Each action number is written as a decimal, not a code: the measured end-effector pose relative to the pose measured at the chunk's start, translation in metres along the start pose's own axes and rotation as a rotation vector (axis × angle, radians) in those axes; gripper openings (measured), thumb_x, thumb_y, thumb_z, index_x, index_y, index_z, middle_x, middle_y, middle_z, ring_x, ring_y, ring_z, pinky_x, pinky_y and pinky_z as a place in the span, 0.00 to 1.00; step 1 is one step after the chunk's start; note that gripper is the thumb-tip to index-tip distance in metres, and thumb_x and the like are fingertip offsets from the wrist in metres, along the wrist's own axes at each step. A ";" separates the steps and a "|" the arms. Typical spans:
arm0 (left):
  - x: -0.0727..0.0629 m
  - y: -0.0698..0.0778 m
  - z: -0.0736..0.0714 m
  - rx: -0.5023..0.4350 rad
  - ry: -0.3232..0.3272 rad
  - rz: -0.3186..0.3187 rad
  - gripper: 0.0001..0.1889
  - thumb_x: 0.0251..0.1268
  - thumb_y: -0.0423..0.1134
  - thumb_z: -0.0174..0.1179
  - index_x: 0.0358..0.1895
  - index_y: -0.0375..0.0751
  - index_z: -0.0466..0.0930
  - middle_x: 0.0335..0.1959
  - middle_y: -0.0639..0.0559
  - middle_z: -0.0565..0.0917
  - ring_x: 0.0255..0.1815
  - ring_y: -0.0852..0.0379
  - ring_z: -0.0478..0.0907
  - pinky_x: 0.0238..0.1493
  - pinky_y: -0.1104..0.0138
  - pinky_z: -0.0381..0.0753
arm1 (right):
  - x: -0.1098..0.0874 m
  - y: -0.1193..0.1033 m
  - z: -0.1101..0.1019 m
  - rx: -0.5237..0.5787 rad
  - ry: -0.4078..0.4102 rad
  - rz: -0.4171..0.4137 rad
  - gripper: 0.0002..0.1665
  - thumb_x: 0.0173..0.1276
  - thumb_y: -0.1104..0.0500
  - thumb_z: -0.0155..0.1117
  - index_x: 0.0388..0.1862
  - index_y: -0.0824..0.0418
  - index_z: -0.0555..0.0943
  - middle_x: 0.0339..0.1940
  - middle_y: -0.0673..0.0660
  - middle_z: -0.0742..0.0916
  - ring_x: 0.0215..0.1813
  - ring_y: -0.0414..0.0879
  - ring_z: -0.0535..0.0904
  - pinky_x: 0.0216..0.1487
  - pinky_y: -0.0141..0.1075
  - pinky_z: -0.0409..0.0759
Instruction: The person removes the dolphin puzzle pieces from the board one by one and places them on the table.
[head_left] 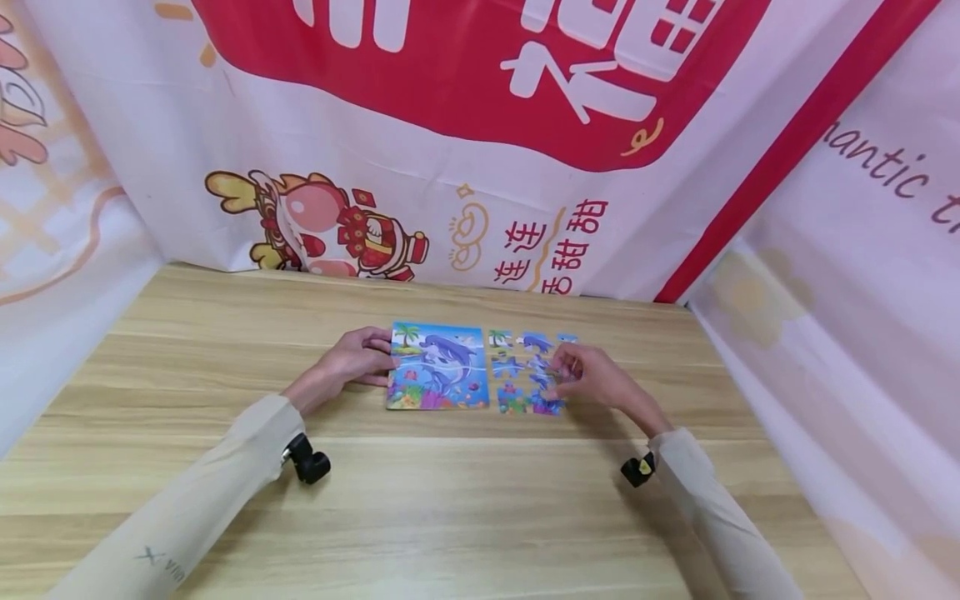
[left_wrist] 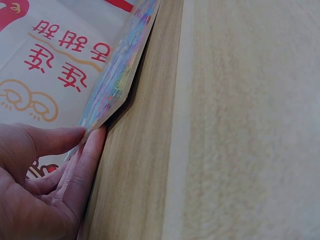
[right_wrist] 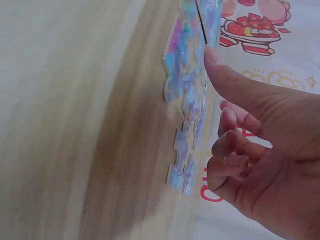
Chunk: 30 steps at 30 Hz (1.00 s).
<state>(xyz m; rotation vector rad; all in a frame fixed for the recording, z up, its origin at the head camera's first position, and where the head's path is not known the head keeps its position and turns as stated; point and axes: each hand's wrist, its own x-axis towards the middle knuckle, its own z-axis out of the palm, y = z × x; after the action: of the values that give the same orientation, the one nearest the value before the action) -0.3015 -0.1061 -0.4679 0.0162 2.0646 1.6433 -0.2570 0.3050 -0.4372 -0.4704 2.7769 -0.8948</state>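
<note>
My left hand pinches the left edge of a square dolphin picture board, thumb on top and fingers beneath. In the left wrist view the board is slightly tilted, its near edge raised off the table at the fingertips. To the board's right lie several loose jigsaw pieces in rough rows, with matching palm, dolphin and coral prints. My right hand is over the right-hand pieces, hiding some of them. In the right wrist view its thumb is extended beside the pieces, the other fingers loosely bent, nothing visible between them.
Everything lies on a wood-grain table. A printed white and red cloth hangs along the back edge, with more cloth at the sides. Small black wrist cameras stick out from both sleeves.
</note>
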 end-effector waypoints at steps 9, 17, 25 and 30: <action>-0.001 0.000 -0.002 0.001 0.002 0.017 0.34 0.74 0.30 0.63 0.78 0.32 0.60 0.65 0.37 0.71 0.44 0.55 0.84 0.46 0.66 0.93 | -0.002 0.006 0.001 -0.098 -0.045 0.055 0.25 0.59 0.58 0.84 0.44 0.63 0.76 0.36 0.56 0.80 0.41 0.49 0.73 0.41 0.38 0.76; 0.000 -0.001 0.000 -0.003 -0.001 0.015 0.33 0.74 0.30 0.62 0.78 0.32 0.60 0.65 0.36 0.71 0.44 0.55 0.84 0.45 0.67 0.93 | -0.001 -0.002 -0.004 -0.035 -0.029 0.069 0.20 0.64 0.58 0.80 0.44 0.62 0.77 0.38 0.56 0.81 0.41 0.49 0.75 0.42 0.37 0.79; -0.001 -0.001 0.000 0.001 0.002 0.013 0.33 0.74 0.30 0.62 0.78 0.32 0.60 0.66 0.36 0.71 0.45 0.54 0.83 0.45 0.67 0.93 | 0.017 -0.031 0.014 0.049 -0.054 -0.023 0.12 0.71 0.59 0.74 0.46 0.61 0.81 0.43 0.54 0.86 0.47 0.48 0.82 0.54 0.43 0.87; -0.002 -0.001 0.000 0.004 -0.002 0.023 0.33 0.74 0.31 0.61 0.78 0.32 0.60 0.65 0.36 0.72 0.46 0.54 0.83 0.45 0.67 0.92 | 0.030 -0.050 0.030 0.083 -0.070 -0.101 0.19 0.69 0.61 0.75 0.54 0.67 0.80 0.46 0.61 0.86 0.47 0.48 0.82 0.51 0.39 0.87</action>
<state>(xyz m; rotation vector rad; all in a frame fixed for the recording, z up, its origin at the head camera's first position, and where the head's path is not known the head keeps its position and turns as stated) -0.3000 -0.1069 -0.4680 0.0425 2.0736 1.6517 -0.2647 0.2399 -0.4344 -0.6198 2.6615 -0.9915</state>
